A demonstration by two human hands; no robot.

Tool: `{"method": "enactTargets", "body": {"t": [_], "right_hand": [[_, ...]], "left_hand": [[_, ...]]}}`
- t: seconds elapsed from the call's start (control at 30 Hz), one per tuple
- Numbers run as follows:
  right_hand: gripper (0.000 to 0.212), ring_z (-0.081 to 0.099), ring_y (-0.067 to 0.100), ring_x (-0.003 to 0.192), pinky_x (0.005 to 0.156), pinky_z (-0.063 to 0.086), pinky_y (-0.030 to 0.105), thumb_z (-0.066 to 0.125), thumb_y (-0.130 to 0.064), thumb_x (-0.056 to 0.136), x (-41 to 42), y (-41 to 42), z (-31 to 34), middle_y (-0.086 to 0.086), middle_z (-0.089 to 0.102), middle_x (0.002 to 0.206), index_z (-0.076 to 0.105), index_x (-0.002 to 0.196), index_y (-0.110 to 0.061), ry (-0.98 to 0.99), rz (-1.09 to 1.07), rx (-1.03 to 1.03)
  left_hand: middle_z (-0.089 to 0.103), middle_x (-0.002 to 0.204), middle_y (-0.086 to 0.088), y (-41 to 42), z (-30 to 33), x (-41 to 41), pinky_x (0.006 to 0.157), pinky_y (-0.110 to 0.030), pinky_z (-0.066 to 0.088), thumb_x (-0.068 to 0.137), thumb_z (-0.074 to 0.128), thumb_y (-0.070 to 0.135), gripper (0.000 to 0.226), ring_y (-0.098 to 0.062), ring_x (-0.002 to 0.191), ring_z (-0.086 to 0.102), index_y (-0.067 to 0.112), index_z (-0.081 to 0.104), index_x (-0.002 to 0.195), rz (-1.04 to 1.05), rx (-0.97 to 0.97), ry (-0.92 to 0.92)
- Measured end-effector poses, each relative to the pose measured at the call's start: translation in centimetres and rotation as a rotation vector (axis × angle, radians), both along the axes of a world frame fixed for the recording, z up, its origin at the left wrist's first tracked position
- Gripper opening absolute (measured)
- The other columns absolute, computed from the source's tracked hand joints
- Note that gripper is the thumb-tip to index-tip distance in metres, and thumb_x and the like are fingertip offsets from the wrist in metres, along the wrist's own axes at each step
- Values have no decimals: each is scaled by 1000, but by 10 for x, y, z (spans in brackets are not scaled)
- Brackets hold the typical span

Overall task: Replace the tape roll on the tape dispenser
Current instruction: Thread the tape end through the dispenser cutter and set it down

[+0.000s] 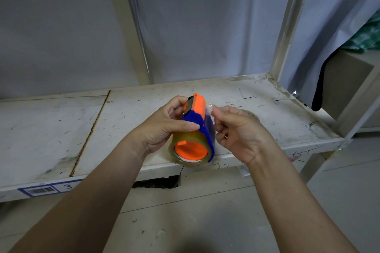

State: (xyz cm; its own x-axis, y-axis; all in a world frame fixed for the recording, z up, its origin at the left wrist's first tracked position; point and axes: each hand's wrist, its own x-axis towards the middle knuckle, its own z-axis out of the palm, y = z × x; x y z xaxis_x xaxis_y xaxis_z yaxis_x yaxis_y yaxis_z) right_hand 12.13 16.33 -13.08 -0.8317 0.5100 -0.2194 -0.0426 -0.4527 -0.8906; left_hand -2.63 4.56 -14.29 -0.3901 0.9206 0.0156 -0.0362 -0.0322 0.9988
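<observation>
A blue and orange tape dispenser (195, 117) is held above the front edge of a worn white shelf (123, 121). A roll of clear yellowish tape (191, 139) sits on its orange hub, facing me. My left hand (164, 127) grips the dispenser from the left, thumb across the blue body. My right hand (236, 129) is at the dispenser's right side, fingertips pinching the loose clear tape end (209, 108) near the orange top. The metal blade shows at the upper left of the orange part.
The shelf's surface is scratched, with a seam on the left and a barcode label (41, 190) on its front edge. Upright posts (287, 26) stand behind. Grey sheeting hangs at the back. A cardboard box (349, 80) sits at right. Tiled floor lies below.
</observation>
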Motion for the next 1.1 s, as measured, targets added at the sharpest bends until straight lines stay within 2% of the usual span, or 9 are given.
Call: {"method": "enactTargets", "body": {"t": [0.17, 0.27, 0.37, 0.53, 0.7, 0.8, 0.9, 0.97, 1.1], "right_hand": [[14, 39, 8, 57, 55, 27, 17, 68, -10, 62, 7, 12, 9, -2, 45, 58, 58, 70, -13, 23, -46, -279], [14, 39, 8, 56, 52, 31, 15, 68, -8, 61, 12, 16, 12, -1, 46, 56, 58, 70, -11, 37, -66, -353], [10, 38, 9, 56, 55, 30, 17, 67, -7, 64, 13, 18, 14, 0, 45, 55, 58, 69, -9, 58, -96, -433], [13, 37, 9, 56, 57, 30, 18, 62, -6, 80, 13, 19, 11, 0, 44, 55, 57, 68, -8, 49, -128, -487], [13, 38, 8, 52, 56, 30, 17, 60, -6, 82, 18, 23, 11, -1, 44, 53, 55, 71, -9, 55, -170, -504], [13, 39, 7, 50, 54, 31, 15, 61, -9, 84, 19, 28, 9, -2, 44, 53, 55, 72, -11, 19, -197, -421], [14, 40, 6, 54, 48, 33, 13, 63, -12, 84, 13, 27, -1, -2, 46, 62, 55, 73, -15, -71, -175, -248], [10, 46, 6, 55, 42, 36, 12, 63, -10, 85, 10, 26, -6, 1, 52, 72, 57, 78, -14, -61, -158, -191], [6, 59, 4, 44, 36, 42, 10, 52, 1, 91, 4, 13, 2, 15, 69, 83, 58, 92, 4, 125, -144, -380]], "left_hand": [[70, 103, -2, 1, -7, 1, 73, -30, 55, 56, 82, 14, 54, -20, 94, 65, 22, 59, 104, 43, -21, 28], [71, 100, -1, 3, -3, 0, 73, -29, 56, 60, 82, 7, 52, -20, 93, 66, 19, 58, 104, 43, -44, 101], [72, 94, 3, 5, 1, 0, 75, -29, 55, 51, 86, 17, 55, -15, 88, 67, 20, 59, 100, 61, -58, 185], [69, 102, 6, 3, 7, -3, 89, -36, 53, 48, 89, 29, 61, -19, 103, 63, 24, 60, 101, 84, -159, 373], [64, 99, 9, -8, 23, -14, 79, -35, 54, 56, 89, 25, 57, -14, 95, 62, 32, 55, 101, 130, -294, 593], [61, 101, 10, -10, 29, -21, 76, -33, 51, 59, 88, 25, 58, -14, 94, 59, 32, 53, 105, 156, -342, 675], [60, 103, 10, -12, 32, -25, 76, -31, 51, 58, 89, 26, 61, -14, 95, 58, 35, 52, 105, 166, -370, 672], [65, 103, 6, -15, 35, -26, 80, -34, 53, 51, 89, 29, 62, -17, 97, 62, 32, 56, 102, 150, -343, 581], [70, 101, -2, -16, 32, -26, 75, -29, 55, 48, 84, 20, 59, -16, 90, 67, 16, 59, 101, 44, -139, 266]]}}
